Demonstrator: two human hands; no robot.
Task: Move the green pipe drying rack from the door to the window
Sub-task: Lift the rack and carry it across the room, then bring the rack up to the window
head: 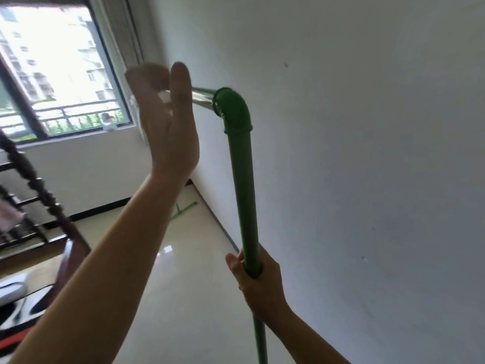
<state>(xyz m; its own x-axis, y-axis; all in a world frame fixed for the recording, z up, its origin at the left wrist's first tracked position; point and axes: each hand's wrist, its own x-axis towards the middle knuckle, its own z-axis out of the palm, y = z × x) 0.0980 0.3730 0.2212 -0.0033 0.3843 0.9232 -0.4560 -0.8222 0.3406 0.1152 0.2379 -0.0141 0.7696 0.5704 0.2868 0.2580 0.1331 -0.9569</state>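
The green pipe drying rack (242,185) stands close to the white wall, its upright post topped by a green elbow joint that takes a silver top bar (201,97). My right hand (253,274) grips the post low down. My left hand (164,119) is raised in front of the silver bar, fingers spread, apparently off the bar, though it hides much of it. The rack's far green foot (183,210) rests on the floor near the corner. The window (52,72) is at the upper left.
A dark wooden bed frame with turned posts (34,179) fills the left side. The white wall (367,153) runs along the right. Glossy tile floor (183,285) lies between them. A curtain (123,35) hangs beside the window.
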